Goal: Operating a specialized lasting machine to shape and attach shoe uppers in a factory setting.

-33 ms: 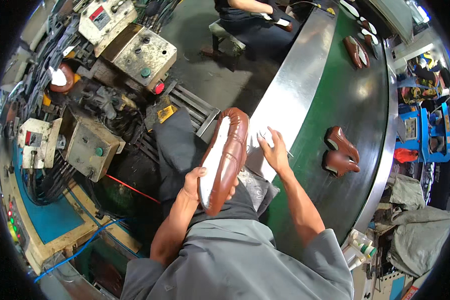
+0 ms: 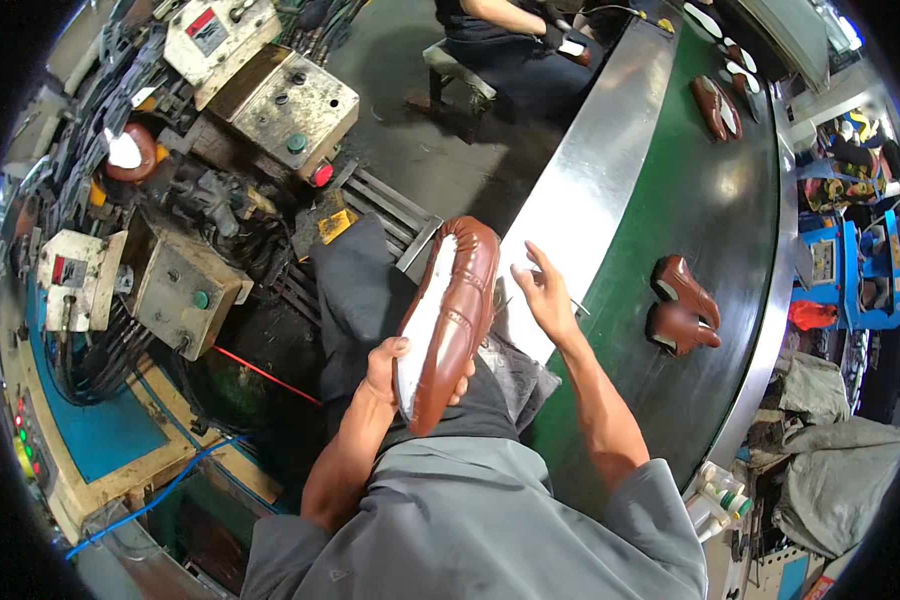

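My left hand [image 2: 376, 374] is closed round the heel end of a brown leather shoe upper [image 2: 460, 335] with a white insole underside. Its thumb lies on the white side, and the fingertips show at the brown side. The shoe upper is tilted over my lap, its gathered toe pointing away from me. To its right, my right hand [image 2: 548, 298] is open, fingers apart, holding nothing visible and not touching the shoe. It hovers over the bright metal ledge [image 2: 595, 150] beside the conveyor belt. A grey cloth [image 2: 518, 385] lies by my right thigh.
Several brown shoe parts [image 2: 682, 328] stand on the green conveyor belt [image 2: 660, 430]. Left are soiled machines with a control box [image 2: 290, 105] and another brown shoe [image 2: 130, 152]. A gloved co-worker [image 2: 515, 50] sits ahead on a stool. Blue racks [image 2: 850, 270] stand at right.
My right hand's fingers have shifted slightly, with the index finger stretched further up. The shoe stays in my left hand, in nearly the same place.
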Tool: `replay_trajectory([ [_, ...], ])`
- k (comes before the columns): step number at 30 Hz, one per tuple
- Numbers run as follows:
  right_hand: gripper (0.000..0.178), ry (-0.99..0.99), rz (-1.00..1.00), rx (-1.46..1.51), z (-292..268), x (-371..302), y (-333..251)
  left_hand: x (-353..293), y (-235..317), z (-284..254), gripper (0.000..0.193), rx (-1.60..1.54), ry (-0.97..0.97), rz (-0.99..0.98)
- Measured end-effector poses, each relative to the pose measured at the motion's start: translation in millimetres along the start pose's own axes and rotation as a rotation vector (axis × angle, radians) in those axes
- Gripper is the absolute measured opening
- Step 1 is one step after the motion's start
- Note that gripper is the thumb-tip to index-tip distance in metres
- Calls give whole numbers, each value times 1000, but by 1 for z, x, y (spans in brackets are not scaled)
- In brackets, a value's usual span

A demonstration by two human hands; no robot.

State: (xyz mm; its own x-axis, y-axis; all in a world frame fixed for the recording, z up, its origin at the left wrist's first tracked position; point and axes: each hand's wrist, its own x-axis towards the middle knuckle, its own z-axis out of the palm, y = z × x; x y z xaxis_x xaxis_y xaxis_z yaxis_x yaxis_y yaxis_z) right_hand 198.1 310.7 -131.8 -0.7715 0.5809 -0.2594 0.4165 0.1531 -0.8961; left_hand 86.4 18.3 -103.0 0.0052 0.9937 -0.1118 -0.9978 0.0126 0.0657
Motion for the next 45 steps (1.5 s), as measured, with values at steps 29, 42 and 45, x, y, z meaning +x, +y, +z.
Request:
replay_trajectory([
  [29, 43, -913, 197, 164, 241, -20, -87, -547, -343, -114, 97, 407, 2828, 75],
  [42, 49, -859, 4, -59, 184, -11, -103, -587, -640, -143, 55, 943, 3265, -44],
  [45, 48, -637, -13, -90, 136, -17, -127, -492, -701, -13, 38, 919, 2663, 954],
])
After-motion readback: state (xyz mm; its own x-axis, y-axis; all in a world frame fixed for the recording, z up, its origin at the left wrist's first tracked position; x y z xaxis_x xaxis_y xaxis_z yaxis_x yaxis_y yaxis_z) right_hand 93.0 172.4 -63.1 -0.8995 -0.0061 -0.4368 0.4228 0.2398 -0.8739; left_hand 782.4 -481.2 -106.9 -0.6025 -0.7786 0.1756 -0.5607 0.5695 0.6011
